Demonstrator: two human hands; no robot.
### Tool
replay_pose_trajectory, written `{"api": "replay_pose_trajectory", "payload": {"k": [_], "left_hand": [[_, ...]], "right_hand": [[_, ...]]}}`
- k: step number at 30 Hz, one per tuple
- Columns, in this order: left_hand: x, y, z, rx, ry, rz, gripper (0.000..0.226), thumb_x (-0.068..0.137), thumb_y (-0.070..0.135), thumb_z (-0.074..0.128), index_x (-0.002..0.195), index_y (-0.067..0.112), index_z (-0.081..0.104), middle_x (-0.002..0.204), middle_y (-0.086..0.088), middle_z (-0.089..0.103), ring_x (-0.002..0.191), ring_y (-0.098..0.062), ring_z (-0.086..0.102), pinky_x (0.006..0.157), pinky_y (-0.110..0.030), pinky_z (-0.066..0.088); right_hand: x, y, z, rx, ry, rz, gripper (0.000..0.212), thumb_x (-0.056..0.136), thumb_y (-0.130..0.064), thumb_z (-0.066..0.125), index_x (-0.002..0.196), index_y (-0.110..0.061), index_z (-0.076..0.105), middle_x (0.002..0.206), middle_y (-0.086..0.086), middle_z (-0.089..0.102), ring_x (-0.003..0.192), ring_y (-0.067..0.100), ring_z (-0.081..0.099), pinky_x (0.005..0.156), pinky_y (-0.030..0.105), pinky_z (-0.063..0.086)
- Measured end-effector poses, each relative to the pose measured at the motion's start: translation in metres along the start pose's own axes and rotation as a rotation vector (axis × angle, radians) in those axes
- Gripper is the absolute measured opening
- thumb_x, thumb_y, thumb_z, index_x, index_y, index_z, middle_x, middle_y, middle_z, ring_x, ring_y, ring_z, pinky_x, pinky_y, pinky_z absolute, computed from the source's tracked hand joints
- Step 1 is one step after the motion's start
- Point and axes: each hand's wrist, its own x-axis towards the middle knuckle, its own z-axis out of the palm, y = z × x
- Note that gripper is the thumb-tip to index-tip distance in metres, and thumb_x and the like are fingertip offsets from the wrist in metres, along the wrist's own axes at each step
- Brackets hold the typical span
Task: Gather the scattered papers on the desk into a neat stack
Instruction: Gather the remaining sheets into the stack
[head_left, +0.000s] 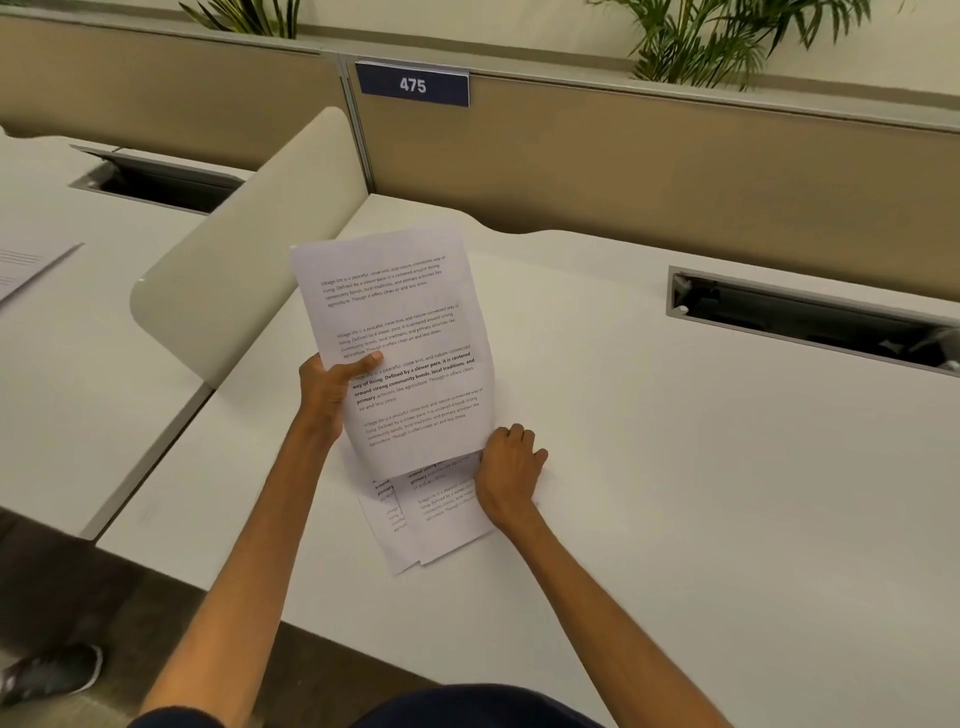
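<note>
My left hand (332, 387) grips a printed white sheet (400, 338) by its left edge, thumb on top, and holds it tilted up above the white desk (675, 467). Beneath its lower edge lie two or three more printed sheets (441, 519), overlapping and slightly fanned, flat on the desk. My right hand (509, 467) rests on the right side of those flat sheets, fingers curled at the raised sheet's lower right corner. Whether it pinches that corner I cannot tell.
A beige curved divider (244, 260) separates this desk from the left one, where another paper (26, 265) lies at the edge. A cable slot (810, 322) opens at the back right. A tan partition with a sign "475" (413, 84) stands behind.
</note>
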Motion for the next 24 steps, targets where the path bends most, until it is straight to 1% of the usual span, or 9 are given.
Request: {"api": "replay_pose_trajectory", "payload": {"k": [3, 6, 9, 10, 12, 15, 18, 21, 24], "left_hand": [[0.000, 0.000, -0.001, 0.004, 0.002, 0.000, 0.037, 0.074, -0.002, 0.081, 0.105, 0.015, 0.073, 0.100, 0.000, 0.080, 0.085, -0.023, 0.078, 0.062, -0.033, 0.062], [0.000, 0.000, -0.003, 0.008, 0.006, -0.001, 0.038, 0.074, -0.002, 0.081, 0.107, 0.014, 0.072, 0.102, -0.002, 0.080, 0.086, -0.023, 0.078, 0.062, -0.033, 0.062], [0.001, 0.002, -0.006, 0.005, 0.001, 0.005, 0.040, 0.075, -0.002, 0.080, 0.111, 0.013, 0.071, 0.104, -0.002, 0.080, 0.089, -0.024, 0.078, 0.065, -0.036, 0.063], [0.001, 0.002, -0.007, -0.003, 0.002, 0.009, 0.042, 0.075, -0.002, 0.080, 0.113, 0.012, 0.070, 0.105, -0.002, 0.079, 0.091, -0.024, 0.077, 0.068, -0.037, 0.064], [0.003, 0.001, -0.009, -0.028, 0.010, 0.007, 0.043, 0.075, -0.003, 0.079, 0.114, 0.012, 0.070, 0.108, -0.002, 0.079, 0.094, -0.024, 0.077, 0.072, -0.038, 0.064], [0.005, 0.000, -0.010, -0.053, 0.001, -0.011, 0.042, 0.075, -0.003, 0.079, 0.113, 0.014, 0.071, 0.110, -0.003, 0.078, 0.097, -0.025, 0.076, 0.072, -0.038, 0.063], [0.008, -0.004, -0.009, -0.057, -0.031, -0.047, 0.047, 0.075, -0.003, 0.079, 0.119, 0.011, 0.070, 0.114, -0.005, 0.077, 0.099, -0.027, 0.075, 0.073, -0.039, 0.063], [0.010, -0.011, -0.002, -0.033, -0.088, -0.106, 0.053, 0.076, -0.002, 0.078, 0.126, 0.009, 0.066, 0.119, -0.007, 0.075, 0.103, -0.028, 0.074, 0.079, -0.044, 0.063], [0.009, -0.022, 0.010, 0.009, -0.112, -0.217, 0.053, 0.077, -0.003, 0.077, 0.128, 0.005, 0.065, 0.122, -0.014, 0.072, 0.108, -0.035, 0.071, 0.083, -0.047, 0.062]], "right_hand": [[-0.001, -0.001, 0.000, 0.019, 0.001, 0.006, 0.022, 0.090, 0.000, 0.050, 0.105, -0.009, 0.062, 0.114, 0.010, 0.060, 0.111, 0.028, 0.050, 0.095, 0.043, 0.038], [-0.001, 0.004, -0.003, 0.070, -0.022, 0.003, 0.017, 0.088, -0.004, 0.050, 0.100, -0.009, 0.062, 0.108, 0.011, 0.064, 0.106, 0.028, 0.055, 0.090, 0.039, 0.038], [0.001, 0.018, -0.011, 0.165, -0.057, 0.015, 0.004, 0.090, -0.010, 0.050, 0.088, -0.013, 0.051, 0.103, 0.012, 0.069, 0.095, 0.029, 0.064, 0.082, 0.034, 0.041], [0.003, 0.023, -0.014, 0.187, -0.067, 0.026, 0.006, 0.091, -0.011, 0.051, 0.086, -0.014, 0.047, 0.103, 0.012, 0.069, 0.093, 0.030, 0.065, 0.081, 0.034, 0.043], [0.008, 0.036, -0.021, 0.236, -0.084, 0.076, 0.003, 0.090, -0.013, 0.052, 0.091, -0.010, 0.051, 0.107, 0.014, 0.068, 0.096, 0.033, 0.064, 0.082, 0.035, 0.045], [0.021, 0.054, -0.038, 0.362, -0.077, 0.240, 0.028, 0.088, -0.017, 0.057, 0.112, -0.002, 0.057, 0.118, 0.017, 0.064, 0.107, 0.036, 0.062, 0.087, 0.035, 0.047], [0.037, 0.076, -0.062, 0.550, -0.032, 0.398, 0.044, 0.087, -0.022, 0.062, 0.124, -0.001, 0.056, 0.127, 0.019, 0.062, 0.115, 0.037, 0.059, 0.090, 0.034, 0.047], [0.051, 0.098, -0.088, 0.848, 0.046, 0.490, 0.038, 0.086, -0.020, 0.064, 0.119, 0.001, 0.061, 0.121, 0.020, 0.066, 0.102, 0.033, 0.064, 0.080, 0.028, 0.046], [0.060, 0.108, -0.119, 1.233, 0.074, 0.506, 0.027, 0.087, -0.008, 0.064, 0.113, 0.001, 0.065, 0.116, 0.022, 0.069, 0.093, 0.033, 0.067, 0.082, 0.041, 0.057]]}}
